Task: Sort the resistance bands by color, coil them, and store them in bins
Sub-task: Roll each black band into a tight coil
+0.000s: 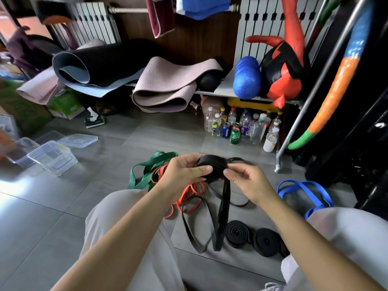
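My left hand (184, 171) grips a partly wound coil of a black resistance band (212, 166); its loose tail (222, 211) hangs down to the floor. My right hand (245, 179) pinches the band at the coil's right edge. Two finished black coils (238, 233) (267, 241) lie side by side on the floor below. A green band (147, 171) and red bands (193, 192) sprawl behind my left hand. A blue band (304, 192) lies at the right. Clear plastic bins (52, 158) with a lid (78, 140) stand at the left.
My knees in light trousers (130, 227) flank the bands. Bottles and cans (241, 127) crowd under a shelf holding rolled yoga mats (168, 87) and a blue foam roller (247, 78). A metal rack leg (279, 162) stands at the right.
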Motion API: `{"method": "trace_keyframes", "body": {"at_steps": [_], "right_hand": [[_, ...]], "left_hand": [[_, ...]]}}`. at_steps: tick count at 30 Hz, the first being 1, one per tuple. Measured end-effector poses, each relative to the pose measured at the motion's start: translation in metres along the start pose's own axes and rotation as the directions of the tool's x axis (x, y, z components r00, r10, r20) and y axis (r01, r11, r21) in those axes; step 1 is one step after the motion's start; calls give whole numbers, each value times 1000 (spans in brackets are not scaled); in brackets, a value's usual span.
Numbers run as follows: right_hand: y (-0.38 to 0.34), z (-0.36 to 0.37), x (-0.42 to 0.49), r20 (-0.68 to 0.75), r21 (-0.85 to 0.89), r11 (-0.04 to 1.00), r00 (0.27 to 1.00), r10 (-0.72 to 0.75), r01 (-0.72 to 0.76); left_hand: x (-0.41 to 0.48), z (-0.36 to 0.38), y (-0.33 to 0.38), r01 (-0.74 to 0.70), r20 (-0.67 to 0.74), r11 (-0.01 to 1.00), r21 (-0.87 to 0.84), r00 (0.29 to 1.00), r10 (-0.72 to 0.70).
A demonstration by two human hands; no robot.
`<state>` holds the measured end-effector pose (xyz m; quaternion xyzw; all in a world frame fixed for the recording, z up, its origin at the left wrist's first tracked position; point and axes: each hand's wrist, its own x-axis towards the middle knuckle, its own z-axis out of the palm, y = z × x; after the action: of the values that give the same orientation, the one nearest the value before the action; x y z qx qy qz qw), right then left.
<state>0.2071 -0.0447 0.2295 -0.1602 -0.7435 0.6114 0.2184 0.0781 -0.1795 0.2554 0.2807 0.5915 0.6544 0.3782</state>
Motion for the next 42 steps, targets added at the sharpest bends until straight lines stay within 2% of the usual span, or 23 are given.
{"method": "trace_keyframes", "body": {"at_steps": [2,4,7,9,15,18,20,21,23,25,27,29,31,34,37,39,40,41,42], "right_hand": [[4,1,-1,-8,62,998,1000,-14,15],[7,3,0,-39,56,997,998,-45,47],[7,-2,2,-36,4,999,999,-41,41],[7,-10,4,-9,-55,998,1000,-19,19],[-6,-24,12,82,-180,982,995,63,-47],[-11,-31,17,107,-343,939,991,75,-34],[-9,-30,18,152,-495,869,986,62,21],[-6,-28,17,168,-527,849,984,58,40],[0,-23,15,173,-485,874,983,59,33],[3,-22,15,129,-351,937,990,50,-2],[3,-25,17,80,-224,974,996,43,-24],[3,-25,18,67,-147,988,997,45,-34],[4,-21,17,69,-30,999,997,30,-28],[4,-14,16,42,113,994,999,0,-5],[4,-11,17,2,141,989,999,-37,36],[5,-12,17,-6,110,994,1000,-28,29],[6,-13,17,-3,73,997,1000,-17,18],[9,-15,17,5,0,1000,1000,-8,8],[12,-18,17,20,-109,994,1000,6,-4]], "left_hand": [[1,3,-1,28,22,991,-132,999,-25],[1,5,0,32,36,988,-154,999,-27],[2,6,1,-14,25,997,71,1000,12],[4,4,2,-76,35,970,233,997,69],[10,4,-1,-121,23,876,467,992,124],[13,6,-7,-153,42,713,685,984,171],[13,9,-12,-184,94,615,767,980,176],[13,11,-14,-208,125,572,794,975,182],[16,13,-15,-233,152,502,833,969,197],[19,13,-13,-193,106,574,796,978,181],[21,11,-11,-147,36,722,676,985,166],[19,10,-8,-129,-10,878,460,989,150],[17,11,-5,-90,-20,986,142,995,94],[17,13,-3,8,6,977,-212,1000,-6],[16,14,-3,82,56,941,-329,996,-67],[17,14,-4,100,52,960,-262,995,-90],[18,13,-4,60,12,993,-98,998,-60],[20,12,-5,-10,-35,985,171,999,16],[21,10,-7,-75,-48,891,447,993,108]]}}
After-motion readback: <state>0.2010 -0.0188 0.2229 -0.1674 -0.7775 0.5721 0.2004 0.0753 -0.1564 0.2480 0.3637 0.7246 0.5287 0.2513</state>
